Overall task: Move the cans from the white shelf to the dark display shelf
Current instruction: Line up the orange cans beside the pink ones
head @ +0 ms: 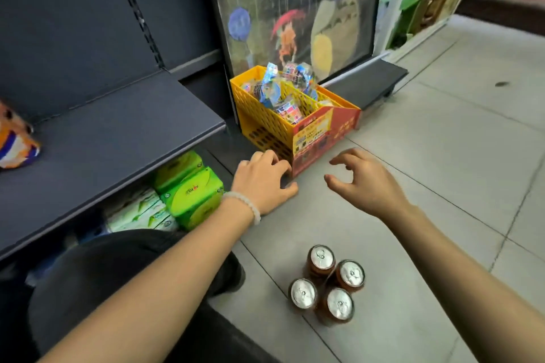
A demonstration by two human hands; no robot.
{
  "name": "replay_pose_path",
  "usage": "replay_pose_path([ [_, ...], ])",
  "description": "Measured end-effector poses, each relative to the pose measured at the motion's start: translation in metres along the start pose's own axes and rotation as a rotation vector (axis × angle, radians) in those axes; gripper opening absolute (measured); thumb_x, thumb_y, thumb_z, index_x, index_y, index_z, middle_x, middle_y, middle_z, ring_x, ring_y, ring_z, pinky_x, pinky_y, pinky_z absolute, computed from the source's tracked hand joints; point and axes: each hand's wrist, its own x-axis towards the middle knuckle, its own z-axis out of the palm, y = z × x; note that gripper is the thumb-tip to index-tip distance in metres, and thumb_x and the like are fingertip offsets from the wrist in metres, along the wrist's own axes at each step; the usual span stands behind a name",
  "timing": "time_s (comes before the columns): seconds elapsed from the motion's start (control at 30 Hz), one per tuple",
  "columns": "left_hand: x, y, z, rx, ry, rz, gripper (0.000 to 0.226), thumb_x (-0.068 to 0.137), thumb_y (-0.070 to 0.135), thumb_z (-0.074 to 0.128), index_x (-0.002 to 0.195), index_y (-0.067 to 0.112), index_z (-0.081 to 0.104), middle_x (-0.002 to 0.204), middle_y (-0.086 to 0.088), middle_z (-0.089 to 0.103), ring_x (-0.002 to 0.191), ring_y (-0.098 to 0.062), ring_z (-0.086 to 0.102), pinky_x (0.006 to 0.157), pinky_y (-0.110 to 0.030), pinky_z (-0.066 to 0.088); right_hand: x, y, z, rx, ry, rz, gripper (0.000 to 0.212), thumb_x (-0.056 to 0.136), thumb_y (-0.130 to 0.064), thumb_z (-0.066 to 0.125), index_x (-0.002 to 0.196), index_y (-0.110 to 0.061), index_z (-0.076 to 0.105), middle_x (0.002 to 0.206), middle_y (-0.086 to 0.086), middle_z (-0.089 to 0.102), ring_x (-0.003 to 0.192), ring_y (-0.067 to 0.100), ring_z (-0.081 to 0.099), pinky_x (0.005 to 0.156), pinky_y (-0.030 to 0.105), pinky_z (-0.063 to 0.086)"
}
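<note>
Cans (327,283): four upright in a tight cluster on the near floor, likely rigid, smooth, moderately heavy. Grip each round the sidewall. Left hand (262,183) and right hand (365,183) are loosely curled, holding nothing, beyond the cans.

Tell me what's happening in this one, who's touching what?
A person crouches by a dark display shelf. Neither hand holds anything: the left hand sits at the foot of a yellow basket, the right hand hovers with fingers loosely curled. Four cans stand upright, clustered on the floor tiles, none on the shelf yet.
</note>
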Motion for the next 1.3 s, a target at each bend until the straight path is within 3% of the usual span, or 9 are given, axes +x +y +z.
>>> replay_pose_path([
  [0.33, 0.008, 0.05, 0.147, -0.114, -0.39, 0.009, 0.06, 0.081, 0.057, 0.054, 0.135, 0.036, 0.042, 0.134, 0.003, 0.043, 0.126, -0.021, 0.038, 0.1, -0.04, 0.032, -0.062, 0.098, 0.097, 0.082, -0.35, 0.365, 0.047, 0.082, -0.042, 0.062, 0.124, -0.022, 0.056, 0.131, -0.006, 0.048, 0.105, 0.016, 0.057, 0.079, 0.03, 0.045],
  [0.47, -0.008, 0.057, 0.19, -0.09, -0.512, 0.022, 0.065, 0.074, 0.057, 0.062, 0.132, 0.035, 0.042, 0.131, 0.003, 0.048, 0.123, -0.023, 0.042, 0.097, -0.041, 0.033, -0.092, 0.116, 0.125, 0.139, -0.527, 0.468, 0.058, 0.078, -0.039, 0.068, 0.129, -0.02, 0.051, 0.133, -0.002, 0.046, 0.111, 0.017, 0.054, 0.086, 0.027, 0.045],
  [0.6, -0.003, 0.058, 0.203, -0.082, -0.484, 0.04, 0.065, 0.073, 0.053, 0.068, 0.129, 0.032, 0.043, 0.128, 0.003, 0.05, 0.122, -0.022, 0.043, 0.096, -0.038, 0.033, -0.102, 0.117, 0.139, 0.134, -0.54, 0.488, 0.067, 0.074, -0.039, 0.073, 0.132, -0.021, 0.046, 0.13, -0.001, 0.049, 0.11, 0.021, 0.056, 0.086, 0.027, 0.043],
  [0.83, 0.003, 0.057, 0.208, -0.225, -0.461, 0.012, 0.056, 0.069, 0.046, 0.074, 0.117, 0.027, 0.051, 0.117, 0.003, 0.054, 0.113, -0.022, 0.048, 0.094, -0.034, 0.037, -0.094, 0.117, 0.143, 0.149, -0.491, 0.531, 0.063, 0.065, -0.03, 0.078, 0.124, -0.018, 0.057, 0.111, 0.001, 0.057, 0.1, 0.02, 0.058, 0.078, 0.022, 0.04],
  [0.97, -0.002, 0.05, 0.2, -0.281, -0.448, -0.022, 0.057, 0.065, 0.046, 0.078, 0.114, 0.027, 0.054, 0.112, 0.003, 0.057, 0.109, -0.022, 0.05, 0.089, -0.032, 0.038, -0.087, 0.11, 0.146, 0.187, -0.454, 0.609, 0.067, 0.062, -0.025, 0.081, 0.124, -0.015, 0.058, 0.114, 0.008, 0.059, 0.103, 0.023, 0.058, 0.081, 0.023, 0.043],
  [1.13, -0.008, 0.04, 0.162, -0.39, -0.308, -0.112, 0.053, 0.061, 0.043, 0.079, 0.107, 0.028, 0.057, 0.106, 0.004, 0.057, 0.104, -0.021, 0.05, 0.076, -0.027, 0.036, -0.067, 0.086, 0.135, 0.218, -0.373, 0.577, 0.073, 0.059, -0.023, 0.081, 0.126, -0.016, 0.054, 0.114, 0.008, 0.061, 0.102, 0.023, 0.058, 0.081, 0.028, 0.047],
  [1.3, -0.019, 0.021, 0.118, -0.452, -0.164, -0.206, 0.053, 0.057, 0.041, 0.081, 0.104, 0.03, 0.059, 0.106, 0.007, 0.057, 0.104, -0.019, 0.051, 0.078, -0.028, 0.042, -0.046, 0.049, 0.094, 0.273, -0.29, 0.434, 0.06, 0.058, -0.024, 0.084, 0.11, -0.016, 0.057, 0.106, 0.002, 0.063, 0.091, 0.017, 0.057, 0.07, 0.022, 0.043],
])
